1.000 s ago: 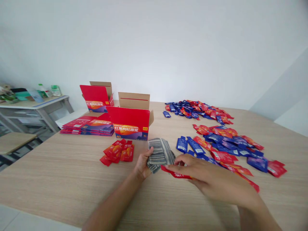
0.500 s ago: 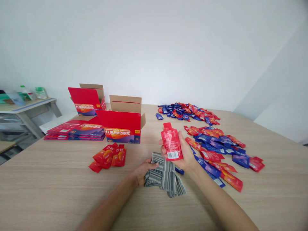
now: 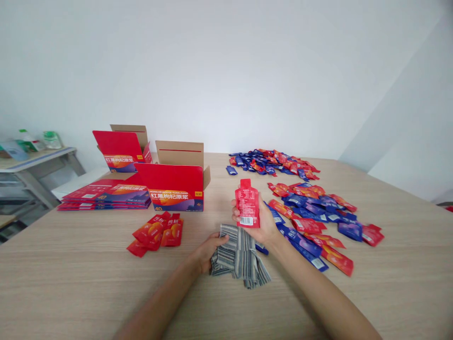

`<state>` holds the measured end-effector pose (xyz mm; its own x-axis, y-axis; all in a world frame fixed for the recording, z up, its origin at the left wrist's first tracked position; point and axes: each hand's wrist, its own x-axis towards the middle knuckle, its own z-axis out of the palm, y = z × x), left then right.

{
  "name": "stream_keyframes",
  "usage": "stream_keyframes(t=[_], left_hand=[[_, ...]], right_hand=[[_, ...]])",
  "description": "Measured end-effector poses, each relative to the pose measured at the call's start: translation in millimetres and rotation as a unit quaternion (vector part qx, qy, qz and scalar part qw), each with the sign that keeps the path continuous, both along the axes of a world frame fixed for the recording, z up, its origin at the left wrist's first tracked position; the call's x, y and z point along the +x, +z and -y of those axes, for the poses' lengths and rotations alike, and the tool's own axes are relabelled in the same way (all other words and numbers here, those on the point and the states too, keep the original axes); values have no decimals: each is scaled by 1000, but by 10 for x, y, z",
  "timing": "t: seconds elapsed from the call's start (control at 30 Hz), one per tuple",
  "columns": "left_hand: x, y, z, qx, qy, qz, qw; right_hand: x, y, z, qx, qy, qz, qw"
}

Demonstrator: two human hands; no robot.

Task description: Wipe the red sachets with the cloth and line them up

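My right hand (image 3: 264, 224) is closed around a red pouch (image 3: 247, 205), held upright with its printed back and barcode facing me. Below it, my left hand (image 3: 209, 250) grips the left edge of a grey striped cloth (image 3: 240, 255), thumb on top. Part of a blue pouch (image 3: 261, 248) shows from behind the cloth. Left of my left hand lie a few red pouches (image 3: 152, 231), overlapping on the table. Close to my right forearm, red and blue pouches (image 3: 306, 243) are spread loosely.
An open red carton (image 3: 177, 189) stands behind the red pouches, a second open carton (image 3: 122, 148) farther back. Flattened cartons (image 3: 106, 193) are stacked at left. A large heap of red and blue pouches (image 3: 272, 163) lies at the table's far side. A side table (image 3: 35, 158) holds bottles.
The red pouch in my right hand has turned slightly more upright. The whole view has shifted a little, moving the scene left. My left hand still holds the cloth.
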<state>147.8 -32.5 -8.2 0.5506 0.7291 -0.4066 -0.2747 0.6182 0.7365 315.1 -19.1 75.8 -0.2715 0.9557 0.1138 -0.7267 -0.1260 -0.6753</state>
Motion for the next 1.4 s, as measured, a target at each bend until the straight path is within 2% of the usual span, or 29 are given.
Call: stream_keyframes(t=[0.13, 0.2, 0.27, 0.3, 0.37, 0.4, 0.43, 0.47, 0.57, 0.6, 0.67, 0.7, 0.77, 0.83, 0.9, 0.93, 1.0, 1.07, 1.13, 1.2, 1.27, 1.33, 1.4], left_hand=[[4, -13, -19, 38, 3, -29, 999], [-5, -13, -37, 70, 11, -46, 996], [-35, 0, -52, 132, 49, -78, 987], [-58, 11, -57, 175, 79, -101, 976], [-117, 43, -64, 321, 188, -185, 910], [-147, 62, -69, 379, 218, -210, 874], [-174, 84, -77, 423, 221, -218, 851], [-195, 106, -87, 448, 208, -212, 843], [-228, 169, -133, 433, 147, -198, 867], [-237, 187, -154, 427, 141, -226, 864], [-277, 214, -206, 428, 157, -312, 834], [-313, 223, -239, 432, 170, -355, 812], [-423, 239, -315, 427, 199, -393, 790], [-563, 258, -386, 415, 223, -427, 772], [-697, 286, -428, 403, 239, -463, 752], [-750, 304, -433, 398, 256, -492, 731], [-818, 343, -413, 396, 242, -583, 667], [-837, 381, -371, 382, 193, -669, 608], [-826, 410, -334, 362, 142, -727, 567], [-812, 425, -314, 345, 111, -760, 540], [-812, 427, -307, 338, 91, -775, 527], [-835, 422, -304, 338, 78, -783, 517], [-870, 415, -298, 352, 79, -792, 493]], right_hand=[[-6, -36, -17, 9, -7, 6, 1000], [-29, -72, -36, -3, -45, 48, 998], [-71, -143, -66, -23, -93, 106, 990], [-100, -194, -82, -30, -116, 129, 984], [-171, -318, -102, -41, -146, 155, 976], [-212, -384, -103, -43, -157, 160, 974], [-256, -448, -97, -46, -163, 168, 971], [-301, -505, -83, -49, -165, 176, 969], [-413, -595, -29, -57, -136, 194, 970], [-428, -592, -20, -57, -117, 200, 971], [-397, -538, -40, -31, -87, 275, 957], [-342, -491, -73, -10, -81, 334, 939], [-143, -378, -180, 35, -98, 466, 879], [159, -270, -314, 41, -139, 529, 836], [521, -203, -433, 33, -188, 608, 770], [705, -192, -477, 21, -209, 648, 732], [1043, -215, -529, -13, -237, 719, 653], [1309, -288, -546, -52, -246, 776, 579], [1492, -387, -552, -79, -235, 818, 519], [1605, -487, -564, -94, -217, 850, 471], [1672, -575, -583, -101, -200, 873, 433], [1716, -642, -599, -102, -184, 890, 405], [1751, -686, -610, -100, -171, 902, 384]])
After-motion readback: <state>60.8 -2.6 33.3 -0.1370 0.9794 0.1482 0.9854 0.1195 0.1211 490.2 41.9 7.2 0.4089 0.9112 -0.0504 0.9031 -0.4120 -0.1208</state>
